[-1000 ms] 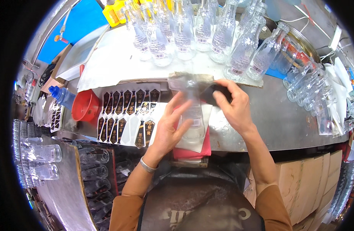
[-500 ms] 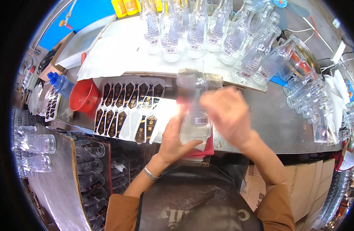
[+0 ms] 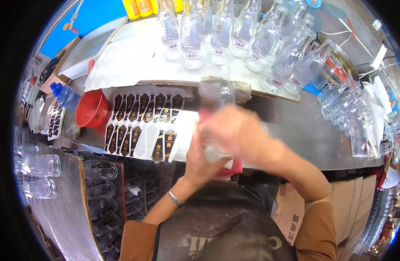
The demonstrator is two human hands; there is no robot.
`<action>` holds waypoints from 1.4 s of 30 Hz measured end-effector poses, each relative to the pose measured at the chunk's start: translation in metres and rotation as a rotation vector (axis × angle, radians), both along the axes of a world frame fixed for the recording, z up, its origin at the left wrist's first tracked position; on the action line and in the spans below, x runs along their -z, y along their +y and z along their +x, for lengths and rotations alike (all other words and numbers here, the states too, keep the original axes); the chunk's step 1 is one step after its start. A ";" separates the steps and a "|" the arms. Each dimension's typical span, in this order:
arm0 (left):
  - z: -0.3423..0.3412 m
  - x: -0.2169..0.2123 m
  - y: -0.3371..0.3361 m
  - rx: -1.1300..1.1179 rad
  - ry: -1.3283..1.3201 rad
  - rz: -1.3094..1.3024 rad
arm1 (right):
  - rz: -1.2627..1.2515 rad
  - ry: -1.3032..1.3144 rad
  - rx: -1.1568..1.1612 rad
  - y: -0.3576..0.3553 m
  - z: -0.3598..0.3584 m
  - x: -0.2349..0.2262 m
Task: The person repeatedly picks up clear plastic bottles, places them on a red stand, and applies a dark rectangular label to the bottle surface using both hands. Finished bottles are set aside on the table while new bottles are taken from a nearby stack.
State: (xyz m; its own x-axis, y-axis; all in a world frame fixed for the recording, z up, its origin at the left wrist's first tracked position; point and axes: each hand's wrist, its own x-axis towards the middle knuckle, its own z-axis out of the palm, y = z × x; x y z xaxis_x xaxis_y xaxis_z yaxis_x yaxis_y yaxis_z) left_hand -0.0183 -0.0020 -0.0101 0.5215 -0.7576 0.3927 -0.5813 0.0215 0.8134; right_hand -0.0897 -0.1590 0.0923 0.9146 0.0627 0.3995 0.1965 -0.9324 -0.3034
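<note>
A clear glass bottle (image 3: pixel 214 153) lies on a red cloth (image 3: pixel 236 168) at the table's near edge, its neck pointing away from me. My left hand (image 3: pixel 199 162) grips its left side close to the base, thumb stretched across. Over the bottle's body is my right hand (image 3: pixel 241 135), smeared by motion, so its fingers do not show clearly and most of the bottle is covered. Left of the bottle lies a sheet of black and gold labels (image 3: pixel 160 145), with some bare backing where labels are gone. Past the bottle sits a worn padded block (image 3: pixel 240 91).
Several printed clear bottles (image 3: pixel 192 43) stand on a raised white board (image 3: pixel 121 65); more bottles (image 3: pixel 348 111) cluster at the right. A red plastic cup (image 3: pixel 92 111) and a blue-capped bottle (image 3: pixel 67 95) are at left. Cardboard boxes (image 3: pixel 339 209) stand below the table.
My right hand has swept left and slightly toward me across the bottle, now covering its printed side. My left hand stays at the base.
</note>
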 end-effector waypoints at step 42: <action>0.013 -0.007 0.013 0.166 0.191 0.103 | 0.099 -0.398 0.263 -0.066 -0.005 0.012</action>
